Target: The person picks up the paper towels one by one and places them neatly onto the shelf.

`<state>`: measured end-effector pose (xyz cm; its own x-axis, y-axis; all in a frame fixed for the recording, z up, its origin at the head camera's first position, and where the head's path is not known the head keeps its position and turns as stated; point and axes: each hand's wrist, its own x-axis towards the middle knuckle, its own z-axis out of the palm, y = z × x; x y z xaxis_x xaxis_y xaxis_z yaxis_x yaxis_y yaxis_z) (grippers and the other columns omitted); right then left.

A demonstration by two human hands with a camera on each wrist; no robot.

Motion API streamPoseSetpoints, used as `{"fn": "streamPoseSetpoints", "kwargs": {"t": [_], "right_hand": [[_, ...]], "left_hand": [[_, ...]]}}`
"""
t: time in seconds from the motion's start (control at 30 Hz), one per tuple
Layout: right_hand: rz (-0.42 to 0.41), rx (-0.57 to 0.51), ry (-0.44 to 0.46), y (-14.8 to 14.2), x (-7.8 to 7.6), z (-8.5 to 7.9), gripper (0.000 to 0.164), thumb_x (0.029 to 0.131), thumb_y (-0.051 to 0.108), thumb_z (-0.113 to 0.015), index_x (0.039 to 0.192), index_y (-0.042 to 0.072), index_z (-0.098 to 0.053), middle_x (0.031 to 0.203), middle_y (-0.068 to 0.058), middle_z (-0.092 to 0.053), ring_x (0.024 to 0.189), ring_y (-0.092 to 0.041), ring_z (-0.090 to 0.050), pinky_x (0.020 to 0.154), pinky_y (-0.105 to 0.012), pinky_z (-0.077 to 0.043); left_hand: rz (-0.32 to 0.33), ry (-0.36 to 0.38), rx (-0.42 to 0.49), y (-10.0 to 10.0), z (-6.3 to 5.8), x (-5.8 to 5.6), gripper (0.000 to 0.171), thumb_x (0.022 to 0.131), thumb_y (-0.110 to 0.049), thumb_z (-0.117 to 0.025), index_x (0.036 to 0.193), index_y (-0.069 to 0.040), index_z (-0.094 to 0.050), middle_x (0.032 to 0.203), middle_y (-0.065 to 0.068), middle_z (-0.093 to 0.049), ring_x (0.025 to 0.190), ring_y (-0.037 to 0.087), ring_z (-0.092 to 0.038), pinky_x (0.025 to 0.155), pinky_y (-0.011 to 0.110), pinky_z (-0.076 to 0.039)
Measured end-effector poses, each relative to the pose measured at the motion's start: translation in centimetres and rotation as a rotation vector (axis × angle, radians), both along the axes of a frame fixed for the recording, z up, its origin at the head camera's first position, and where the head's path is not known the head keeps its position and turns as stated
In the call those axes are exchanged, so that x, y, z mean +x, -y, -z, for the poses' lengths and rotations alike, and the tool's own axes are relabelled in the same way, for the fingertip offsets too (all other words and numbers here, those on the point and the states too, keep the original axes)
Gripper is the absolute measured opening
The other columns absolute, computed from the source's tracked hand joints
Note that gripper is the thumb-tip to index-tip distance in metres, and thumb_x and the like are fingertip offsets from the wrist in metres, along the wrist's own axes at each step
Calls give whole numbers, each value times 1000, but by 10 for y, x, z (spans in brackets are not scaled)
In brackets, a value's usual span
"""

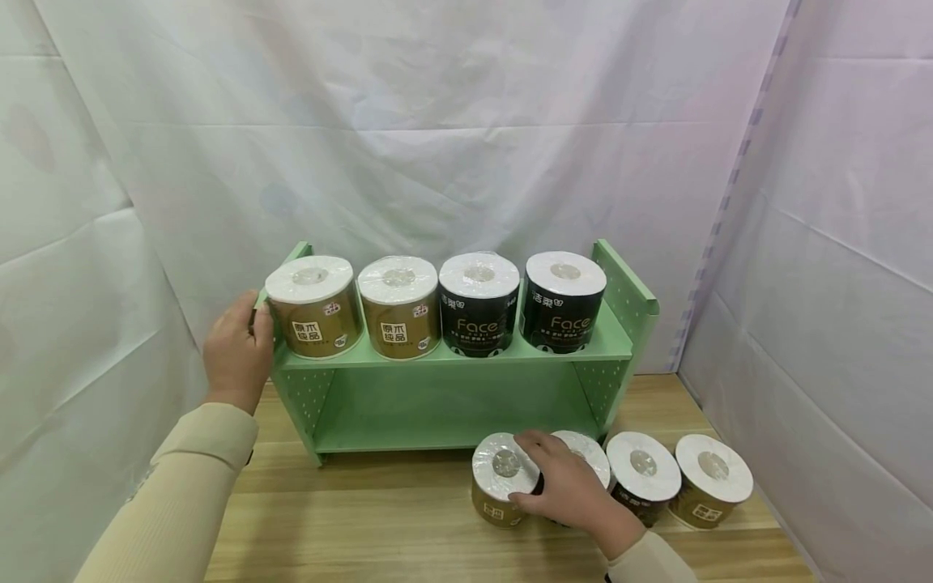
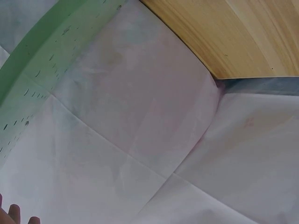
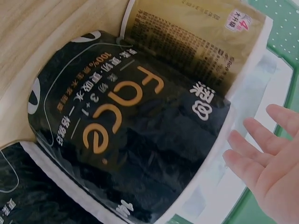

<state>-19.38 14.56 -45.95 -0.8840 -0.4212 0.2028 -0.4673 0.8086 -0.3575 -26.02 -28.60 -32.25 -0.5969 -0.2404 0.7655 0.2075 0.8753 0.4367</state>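
My left hand point(image 1: 239, 348) is at the left side panel of a green two-tier shelf point(image 1: 466, 405), beside a gold toilet roll point(image 1: 315, 328). In the left wrist view, its fingertips point(image 2: 15, 212) look straight, below the panel. My right hand point(image 1: 572, 486) spreads over the front row, fingers and thumb at the right edge of the leftmost gold roll point(image 1: 492, 510). A black roll point(image 1: 598, 461) lies partly hidden under this hand. In the right wrist view, the loosely spread fingers point(image 3: 264, 135) overlap the white roll tops beside the black "Face" label.
Another gold roll point(image 1: 401, 332) and two black rolls point(image 1: 477, 324) stand on the upper tier. At the right on the wooden table point(image 1: 350, 526) are a black roll point(image 1: 645, 502) and a gold roll point(image 1: 703, 510). White cloth point(image 1: 437, 178) hangs behind and on both sides.
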Motion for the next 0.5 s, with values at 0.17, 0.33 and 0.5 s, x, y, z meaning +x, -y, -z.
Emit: {"fn": "streamPoseSetpoints", "kwargs": {"t": [0.17, 0.33, 0.5], "right_hand": [[-6, -5, -2, 4, -2, 4, 79, 71, 49, -76, 137, 10, -54, 135, -12, -52, 125, -33, -49, 89, -58, -46], [-5, -4, 17, 7, -3, 6, 81, 71, 50, -76, 138, 10, -53, 137, -14, -51, 126, -35, -48, 91, -58, -45], [-4, 9, 45, 9, -5, 9, 84, 71, 51, -76, 139, 10, -51, 140, -17, -47, 128, -38, -45, 92, -62, -43]], "left_hand": [[1, 4, 3, 1, 1, -1, 35, 99, -24, -42, 117, 1, -59, 111, 27, -62, 94, 47, -55, 84, 59, -42], [1, -6, -1, 2, 2, -2, 37, 99, -24, -42, 119, 2, -59, 113, 27, -62, 95, 48, -56, 86, 59, -43], [0, -12, -7, 2, 2, -2, 35, 99, -24, -42, 116, 2, -59, 109, 27, -63, 90, 48, -55, 82, 60, -43]]}}
